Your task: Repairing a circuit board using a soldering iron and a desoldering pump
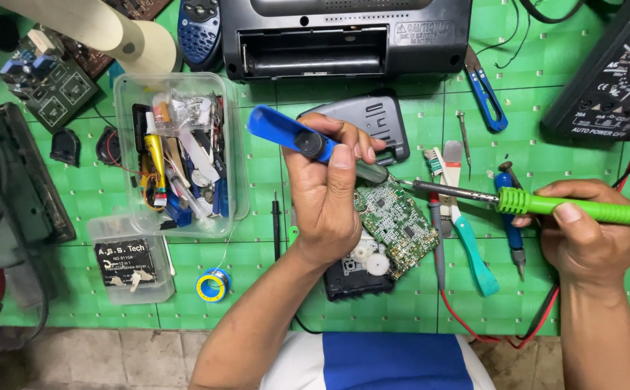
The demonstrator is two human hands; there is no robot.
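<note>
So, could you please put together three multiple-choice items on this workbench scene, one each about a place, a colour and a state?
1. Where does the solder spool lie?
A. On the green mat, in front of the clear plastic box
B. Inside the black radio case
C. On top of the circuit board

2. What colour is the handle of the soldering iron in the right hand?
A. Red
B. Bright green
C. Yellow

3. What is the left hand doing?
A. Lying flat on the mat
B. Gripping the blue desoldering pump above the circuit board
C. Holding the snips

Answers: 1 A, the spool sits on the mat just in front of the box. 2 B, the handle in that grip is bright green. 3 B, the fingers are wrapped round the blue tool, its tip by the board.
</note>
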